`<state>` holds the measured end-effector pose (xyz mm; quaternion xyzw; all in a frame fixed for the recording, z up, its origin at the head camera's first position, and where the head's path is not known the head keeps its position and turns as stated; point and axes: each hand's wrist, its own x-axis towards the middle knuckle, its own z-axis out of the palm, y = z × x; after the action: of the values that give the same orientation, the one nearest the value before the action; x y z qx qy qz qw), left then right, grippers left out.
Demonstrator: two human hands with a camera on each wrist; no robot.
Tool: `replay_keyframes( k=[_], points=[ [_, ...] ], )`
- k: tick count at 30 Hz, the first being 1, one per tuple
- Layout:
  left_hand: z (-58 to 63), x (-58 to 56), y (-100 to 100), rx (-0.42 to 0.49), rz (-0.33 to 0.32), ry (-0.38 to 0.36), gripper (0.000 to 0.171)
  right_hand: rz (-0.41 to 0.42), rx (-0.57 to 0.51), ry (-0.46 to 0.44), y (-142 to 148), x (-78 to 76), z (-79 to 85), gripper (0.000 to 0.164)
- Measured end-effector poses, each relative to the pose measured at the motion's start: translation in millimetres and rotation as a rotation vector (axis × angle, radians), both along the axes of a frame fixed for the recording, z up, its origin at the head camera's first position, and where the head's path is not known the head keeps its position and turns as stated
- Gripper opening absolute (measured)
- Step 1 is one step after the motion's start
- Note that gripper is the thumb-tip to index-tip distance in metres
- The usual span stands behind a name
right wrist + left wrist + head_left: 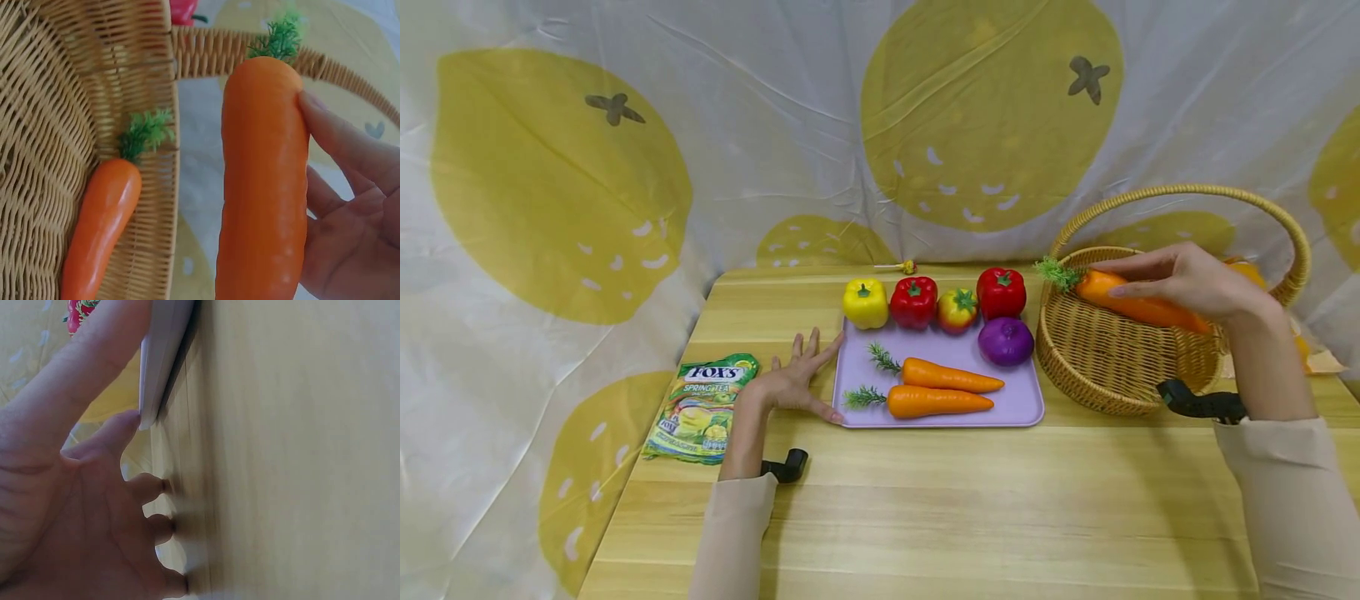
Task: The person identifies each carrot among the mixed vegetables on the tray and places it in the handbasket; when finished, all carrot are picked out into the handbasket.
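Observation:
My right hand [1198,279] holds a carrot [262,181] with a green leafy top above the wicker basket [1060,367]. A second carrot [103,225] lies inside the basket in the right wrist view; in the head view I cannot make it out. With fingers spread, my left hand [790,383] touches the left edge of the lilac tray [925,423] with thumb and index finger, its other fingertips on the table. Two carrots [951,375] lie on the tray. Along its far side are a yellow bell pepper [866,304], red peppers [913,303], a red-yellow fruit [957,312] and a purple onion [1006,342].
A green FOX'S candy bag [703,408] lies left of my left hand. Behind the tray is a small lollipop [908,267]. The basket's handle [1180,190] arches high, and an orange-yellow package [1300,342] sits partly hidden behind the basket. A lemon-print cloth [775,125] hangs behind the table.

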<state>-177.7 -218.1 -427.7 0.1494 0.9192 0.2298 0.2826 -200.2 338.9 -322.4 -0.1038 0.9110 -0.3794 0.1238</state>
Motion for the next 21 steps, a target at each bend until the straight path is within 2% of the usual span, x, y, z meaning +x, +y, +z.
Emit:
replay_keyframes(
  k=[7,11,15,21],
  points=[
    [0.1,-1.1,0.1,0.003,-0.005,-0.005,0.134,-0.035,0.046,-0.029,18.5,-6.6,-6.3,0.047],
    [-0.5,-1.6,0.6,0.002,-0.006,-0.005,0.134,-0.069,0.049,-0.078,25.3,-11.5,-9.5,0.052],
    [-0.2,-1.5,1.0,-0.002,-0.003,-0.007,0.135,-0.121,0.028,-0.137,29.0,-16.7,-12.3,0.056],
    [0.6,-0.8,1.4,0.004,0.001,-0.011,0.135,-0.167,-0.005,-0.135,27.7,-25.9,-16.6,0.052]
  ],
)
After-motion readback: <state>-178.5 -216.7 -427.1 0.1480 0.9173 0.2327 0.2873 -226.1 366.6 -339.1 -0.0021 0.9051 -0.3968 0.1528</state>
